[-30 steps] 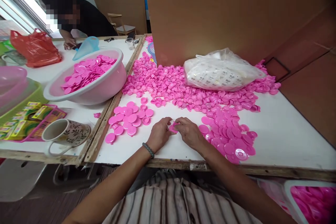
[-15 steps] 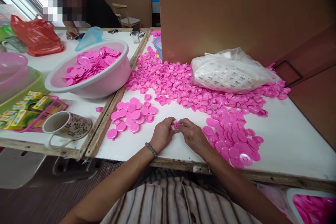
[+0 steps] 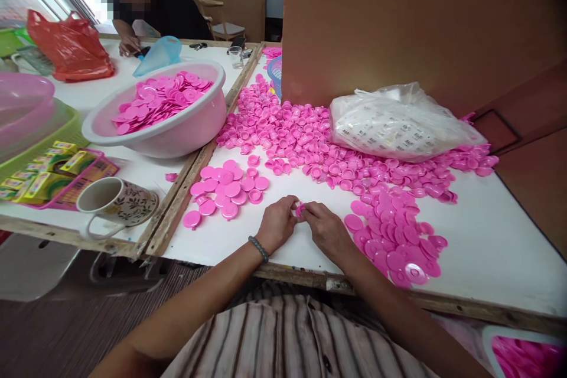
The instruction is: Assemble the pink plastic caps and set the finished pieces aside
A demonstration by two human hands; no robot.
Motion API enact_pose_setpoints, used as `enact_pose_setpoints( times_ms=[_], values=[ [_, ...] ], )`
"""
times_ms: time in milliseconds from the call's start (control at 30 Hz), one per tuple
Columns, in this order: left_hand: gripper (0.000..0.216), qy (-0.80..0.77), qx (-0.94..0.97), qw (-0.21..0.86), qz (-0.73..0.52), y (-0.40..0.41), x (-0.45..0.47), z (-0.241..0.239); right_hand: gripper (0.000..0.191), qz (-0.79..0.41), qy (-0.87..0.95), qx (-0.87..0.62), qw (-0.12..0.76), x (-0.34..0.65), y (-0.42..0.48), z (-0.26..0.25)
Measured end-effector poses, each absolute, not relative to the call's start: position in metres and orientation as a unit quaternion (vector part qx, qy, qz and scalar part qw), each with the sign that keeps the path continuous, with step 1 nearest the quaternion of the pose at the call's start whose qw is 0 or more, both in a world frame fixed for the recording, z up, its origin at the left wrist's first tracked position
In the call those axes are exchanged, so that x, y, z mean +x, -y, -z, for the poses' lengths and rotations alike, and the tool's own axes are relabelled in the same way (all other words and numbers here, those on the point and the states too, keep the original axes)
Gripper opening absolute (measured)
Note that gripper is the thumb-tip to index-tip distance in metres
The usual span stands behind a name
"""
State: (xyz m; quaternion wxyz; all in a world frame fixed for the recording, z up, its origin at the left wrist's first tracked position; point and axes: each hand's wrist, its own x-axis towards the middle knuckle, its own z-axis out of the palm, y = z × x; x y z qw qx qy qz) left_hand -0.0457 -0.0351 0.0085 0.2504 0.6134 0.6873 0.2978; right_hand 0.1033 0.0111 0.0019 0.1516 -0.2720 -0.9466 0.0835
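Observation:
Close to the table's front edge, my left hand (image 3: 278, 223) and my right hand (image 3: 326, 229) meet with fingers pinched on one small pink plastic piece (image 3: 299, 210). Fingers cover most of it, so its exact shape is hidden. To the left lies a loose group of round pink plastic pieces (image 3: 229, 189), some flat-topped and some cup-shaped. A heap of flat pink discs (image 3: 394, 236) overlaps beside my right hand. Beyond both hands spreads a wide pile of small pink cup-shaped pieces (image 3: 305, 136).
A clear bag of printed white items (image 3: 398, 127) rests on the pile before a tall cardboard panel (image 3: 398, 23). Leftward stand a basin of pink discs (image 3: 212, 112), a mug (image 3: 133, 204) and a basket of yellow boxes (image 3: 104, 168). A person (image 3: 172, 6) leans over the far table.
The view has shifted slightly. Both hands stay together on the pink piece, with only a small movement of the fingers.

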Motion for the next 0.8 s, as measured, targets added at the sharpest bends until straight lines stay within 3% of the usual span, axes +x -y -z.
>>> enact_pose_setpoints(
  times_ms=[167,300,467,633,800],
  values=[
    [0.032,-0.676,0.606,0.262,-0.327,0.036,-0.048,-0.005,0.025,-0.058,0.947,-0.264,0.171,0.106,-0.012,0.0],
    [0.037,-0.651,0.612,0.278,-0.352,0.038,-0.053,-0.008,0.023,-0.201,0.892,-0.309,0.261,0.107,-0.018,0.001],
    [0.014,-0.629,0.565,0.387,-0.368,0.038,-0.057,-0.017,0.023,-0.366,0.801,-0.382,0.28,0.106,-0.021,0.002],
    [0.023,-0.616,0.43,0.532,-0.391,0.03,-0.06,-0.021,0.029,-0.312,0.867,-0.307,0.238,0.108,-0.022,-0.004],
    [0.025,-0.629,0.322,0.593,-0.385,0.021,-0.061,-0.019,0.025,-0.22,0.922,-0.248,0.2,0.11,-0.026,-0.008]
  ],
)
